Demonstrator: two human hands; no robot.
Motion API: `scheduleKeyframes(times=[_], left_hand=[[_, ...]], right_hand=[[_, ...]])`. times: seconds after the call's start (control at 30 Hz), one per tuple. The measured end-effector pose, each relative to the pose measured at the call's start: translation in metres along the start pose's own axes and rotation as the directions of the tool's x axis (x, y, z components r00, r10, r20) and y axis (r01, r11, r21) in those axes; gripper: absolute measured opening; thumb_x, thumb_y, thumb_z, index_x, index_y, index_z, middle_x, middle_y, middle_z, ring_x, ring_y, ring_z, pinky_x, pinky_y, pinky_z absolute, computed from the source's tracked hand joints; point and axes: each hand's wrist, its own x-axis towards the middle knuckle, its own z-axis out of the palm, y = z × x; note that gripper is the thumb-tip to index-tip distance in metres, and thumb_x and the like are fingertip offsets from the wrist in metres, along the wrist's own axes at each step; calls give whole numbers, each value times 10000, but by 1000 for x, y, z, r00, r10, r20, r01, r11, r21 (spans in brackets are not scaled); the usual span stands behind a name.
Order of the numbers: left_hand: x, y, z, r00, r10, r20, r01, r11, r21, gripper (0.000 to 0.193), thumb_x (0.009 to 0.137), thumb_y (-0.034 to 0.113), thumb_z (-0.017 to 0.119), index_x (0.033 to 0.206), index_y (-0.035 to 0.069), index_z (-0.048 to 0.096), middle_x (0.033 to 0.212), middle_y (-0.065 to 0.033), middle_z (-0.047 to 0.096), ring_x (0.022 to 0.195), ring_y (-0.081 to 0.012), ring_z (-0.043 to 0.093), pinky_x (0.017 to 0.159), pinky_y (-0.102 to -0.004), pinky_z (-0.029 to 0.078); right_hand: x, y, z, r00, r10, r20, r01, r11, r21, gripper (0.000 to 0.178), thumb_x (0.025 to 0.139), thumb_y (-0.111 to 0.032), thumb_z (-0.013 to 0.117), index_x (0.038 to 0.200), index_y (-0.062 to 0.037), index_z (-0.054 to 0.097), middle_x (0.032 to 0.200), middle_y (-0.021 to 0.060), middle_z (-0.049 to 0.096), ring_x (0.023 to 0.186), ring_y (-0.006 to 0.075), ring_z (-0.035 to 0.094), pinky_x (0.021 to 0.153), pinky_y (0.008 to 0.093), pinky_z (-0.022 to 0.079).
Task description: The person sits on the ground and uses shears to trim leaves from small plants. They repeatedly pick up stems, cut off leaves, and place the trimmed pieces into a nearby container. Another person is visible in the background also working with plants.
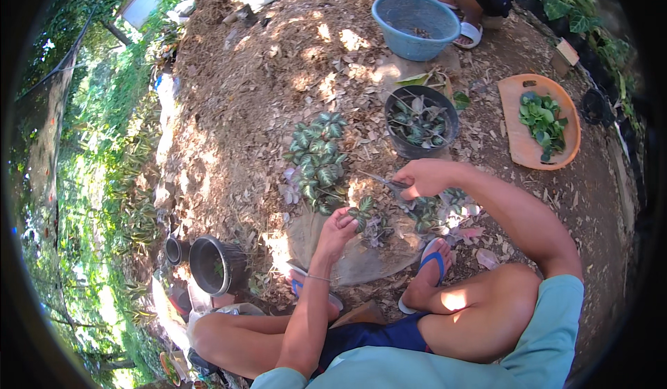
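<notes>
A small leafy cutting with dark green, pale-marked leaves is pinched in the fingers of my left hand. To its upper right, my right hand is closed round a pair of scissors, whose blades point left. A heap of similar variegated cuttings lies on the ground just beyond my left hand. Other leafy sprigs rest below my right hand, near my right foot. Beyond the scissors stands a black pot containing more cuttings.
A blue basin stands at the far side, beside a crouching person in white sandals. An orange tray with bright green leaves sits at right. Dark plastic pots lie at left. Dry leaves cover the soil.
</notes>
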Motion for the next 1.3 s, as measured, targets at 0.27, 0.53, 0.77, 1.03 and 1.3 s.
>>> scheduleKeyframes(times=[0.27,0.53,0.77,1.03,1.3], left_hand=[[21,-7,25,996,-83,-25,81,994,-67,271,998,39,665,1216,148,545,1078,26,665,967,-104,648,816,-293,520],[53,-40,128,974,-12,226,-19,991,134,310,1011,46,635,1314,42,568,1117,-37,706,951,-103,642,798,-257,520],[54,-53,146,964,61,259,-195,825,531,517,1011,100,624,1511,53,502,1259,-138,726,1056,-172,692,922,-298,536],[41,-19,58,955,278,99,-279,741,611,276,985,82,657,1258,69,695,1078,-58,757,860,-132,681,789,-296,561],[32,17,-20,883,429,-187,-213,725,655,192,980,67,668,1168,36,696,980,-28,743,835,-93,655,770,-260,519]], right_hand=[[-1,26,6,989,22,-145,-3,992,129,296,920,-265,705,1093,-25,713,794,79,683,715,190,623,668,383,474],[8,46,-21,924,136,-356,-23,952,305,319,904,-244,708,1155,-47,725,780,34,686,654,132,601,614,336,472],[3,50,-27,928,137,-347,-25,951,308,369,893,-258,724,1195,-46,719,805,46,697,664,124,615,641,321,507],[9,61,-34,860,246,-447,-50,912,406,433,873,-244,748,1261,-55,701,779,28,636,661,127,576,611,317,469],[16,103,-59,536,278,-797,-151,961,233,400,782,-169,786,1163,-74,710,787,51,633,738,215,626,685,389,487]])
